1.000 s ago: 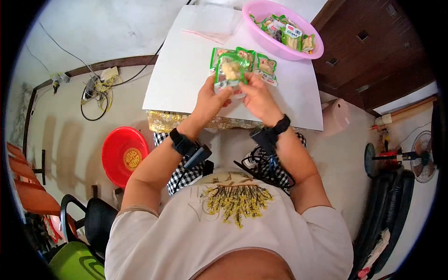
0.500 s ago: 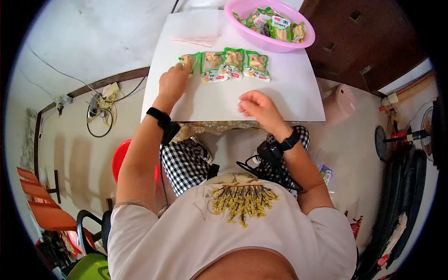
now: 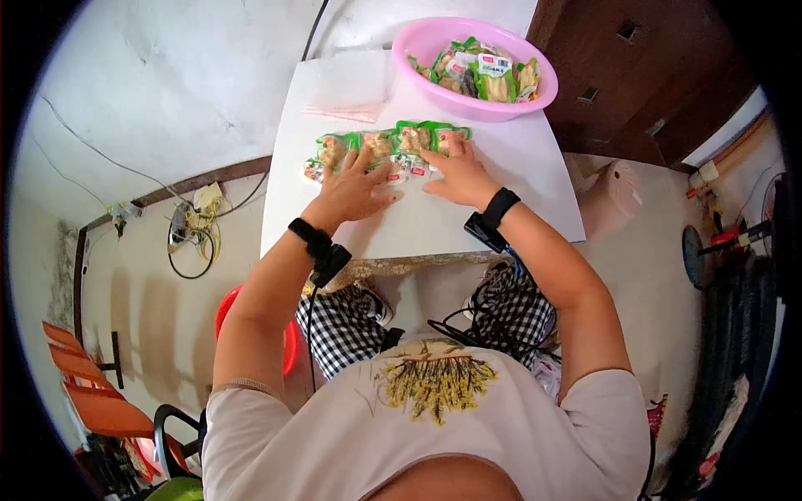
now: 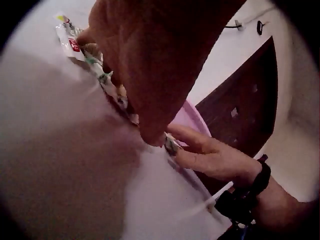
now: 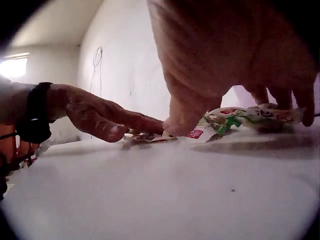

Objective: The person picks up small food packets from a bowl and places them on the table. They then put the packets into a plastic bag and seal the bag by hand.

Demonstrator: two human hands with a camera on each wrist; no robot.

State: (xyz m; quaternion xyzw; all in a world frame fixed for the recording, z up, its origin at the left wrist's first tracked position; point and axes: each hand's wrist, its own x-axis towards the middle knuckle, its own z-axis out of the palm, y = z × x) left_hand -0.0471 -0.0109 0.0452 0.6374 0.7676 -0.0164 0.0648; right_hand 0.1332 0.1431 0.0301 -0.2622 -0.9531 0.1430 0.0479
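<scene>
A row of several clear snack packets with green edges lies across the white table, pale food showing through them; the leftmost packet [image 3: 332,150] sits near my left fingers. My left hand [image 3: 353,192] rests on the left part of the row with its fingers spread. Over the right-hand packets lies my right hand [image 3: 461,179], fingers extended onto the rightmost packet [image 3: 452,134]. In the right wrist view, its fingertips come down around a packet [image 5: 265,118], and my left hand [image 5: 95,115] reaches in flat from the other side. The hands partly hide the packets' lower ends.
A pink basin [image 3: 468,106] full of similar packets stands at the table's back right. Flat clear plastic [image 3: 347,88] with a pinkish edge lies at the back left. A red basin [image 3: 290,346] is on the floor left of the legs, and a pale roll [image 3: 614,200] stands right of the table.
A second ago both hands held one packet above the others. It then lay at the row's left end under the left hand. Now both hands are spread on the row, the right having moved forward.
</scene>
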